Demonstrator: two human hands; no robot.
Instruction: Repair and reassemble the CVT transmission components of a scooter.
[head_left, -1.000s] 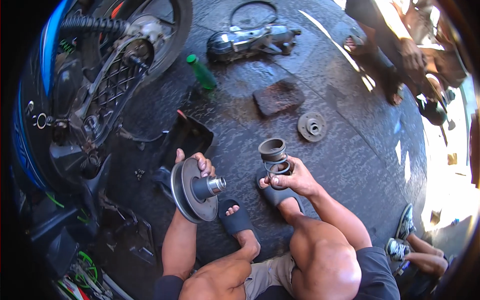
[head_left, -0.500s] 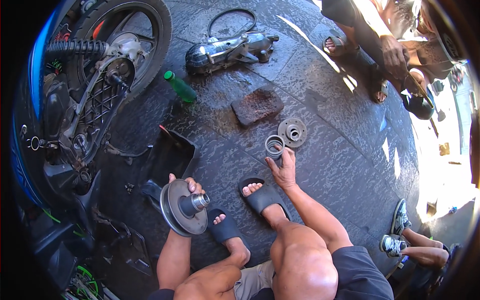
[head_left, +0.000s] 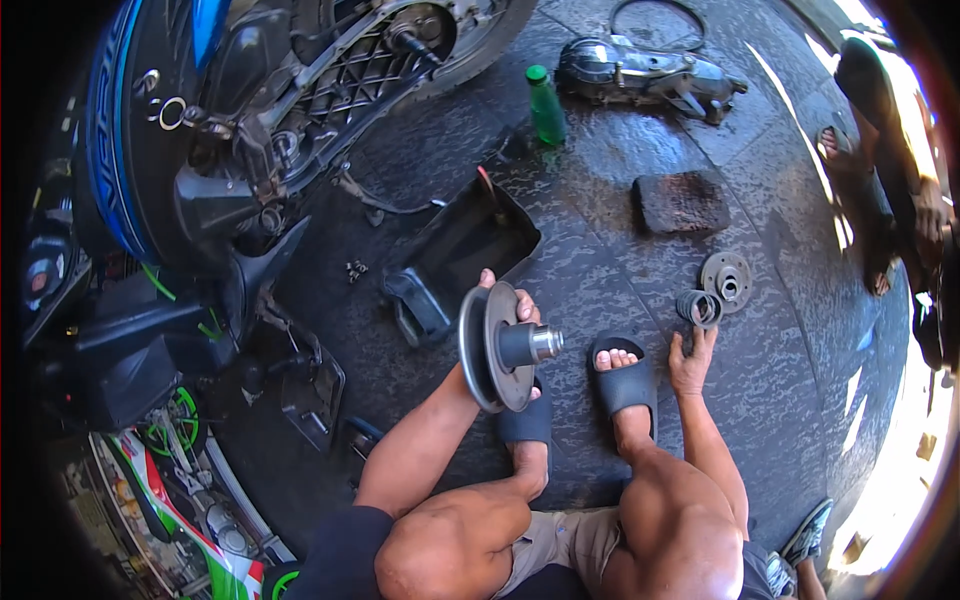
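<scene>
My left hand [head_left: 484,298] grips a metal pulley assembly [head_left: 505,350] with two grey discs and a hub pointing right, held above my left leg. My right hand [head_left: 692,356] is low at the right, thumb apart, fingertips touching a coil spring with a ring [head_left: 698,310] beside a round flanged plate [head_left: 727,282] on the dark floor. Whether that spring rests fully on the floor is unclear. A black plastic tray-like cover [head_left: 460,245] lies ahead of my left hand, with small fasteners [head_left: 356,270] to its left.
A blue-and-black scooter [head_left: 215,200] fills the upper left. A metal casing [head_left: 645,75], belt [head_left: 657,8], green bottle [head_left: 546,110] and rusty block [head_left: 680,202] lie ahead. Another person's legs and hand [head_left: 880,170] are at the right; a sneaker [head_left: 808,530] is lower right.
The view has turned leftward. My right hand has lowered the spring and ring to beside the flanged plate and loosened its grasp. My left hand still holds the pulley.
</scene>
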